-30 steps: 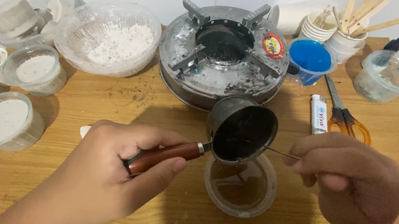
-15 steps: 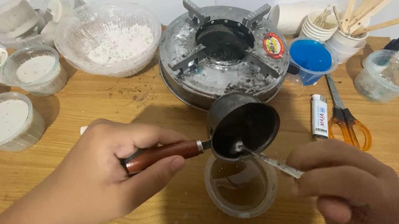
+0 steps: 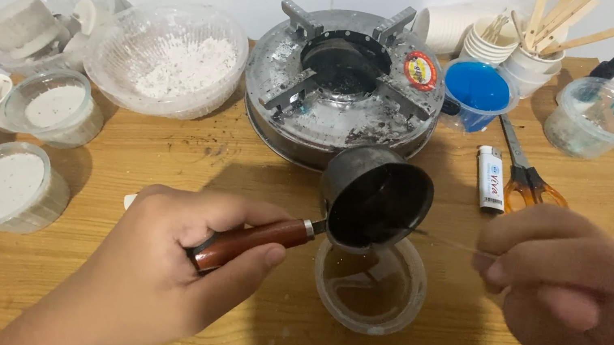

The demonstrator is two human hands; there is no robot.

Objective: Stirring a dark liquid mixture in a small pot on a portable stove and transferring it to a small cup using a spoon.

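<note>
My left hand (image 3: 160,272) grips the brown wooden handle (image 3: 251,239) of a small dark metal pot (image 3: 374,198). The pot is tipped on its side, its mouth facing me, over a clear plastic cup (image 3: 369,285) that holds a little brownish liquid. My right hand (image 3: 564,283) sits to the right of the pot, blurred, pinching a thin metal tool (image 3: 440,240) that reaches toward the pot's rim.
A round metal stove (image 3: 342,80) stands behind the pot. A bowl of white powder (image 3: 169,60) and tubs of white solid (image 3: 5,186) line the left. A blue cup (image 3: 478,89), a lighter (image 3: 492,177), orange-handled scissors (image 3: 524,174), cups of wooden sticks (image 3: 541,45) and a clear tub (image 3: 599,116) sit at right.
My right hand has pulled to the right, drawing the thin tool out of the pot's mouth. The pot stays tipped over the cup, and my left hand has hardly moved.
</note>
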